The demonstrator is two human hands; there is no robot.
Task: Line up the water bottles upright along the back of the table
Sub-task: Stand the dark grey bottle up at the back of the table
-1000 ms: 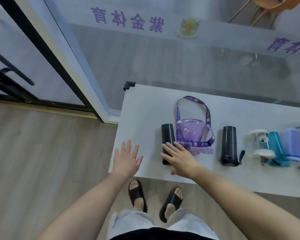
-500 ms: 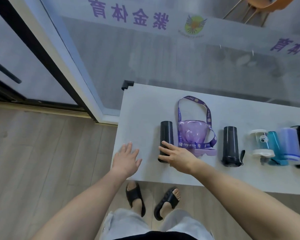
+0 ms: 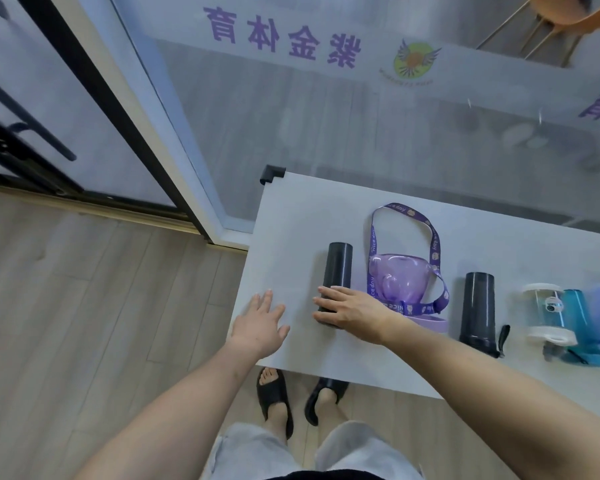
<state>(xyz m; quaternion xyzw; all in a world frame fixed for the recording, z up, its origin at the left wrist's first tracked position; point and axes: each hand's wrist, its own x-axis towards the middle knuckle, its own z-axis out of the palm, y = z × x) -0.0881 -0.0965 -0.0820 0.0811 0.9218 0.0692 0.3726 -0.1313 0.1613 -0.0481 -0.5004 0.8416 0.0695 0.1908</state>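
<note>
Fingers (image 3: 329,295) of the right hand (image 3: 352,311) drape over the near end of the leftmost black bottle (image 3: 336,275), curled loosely across it but not yet wrapped round; the thumb is hidden, so a full clasp cannot be confirmed. The left hand (image 3: 260,325) lies flat and spread on the white table (image 3: 291,220) just beside, holding nothing.

That bottle lies on its side near the table's left end, its long axis running front to back, the far end pointing toward the glass wall (image 3: 326,126). To its right lie a purple bottle (image 3: 400,280) with a looped strap, a second black bottle (image 3: 478,306), then a clear bottle (image 3: 544,315) and a blue bottle (image 3: 577,320) close together, all on their sides; the rightmost ones are blurred at the frame edge.

The step in hand looks like the first pick-up: none stands upright yet. Next, the right hand would need to close round the black cylinder, swing it to vertical, and set it down at the back edge near the glass, which is bare at present.
</note>
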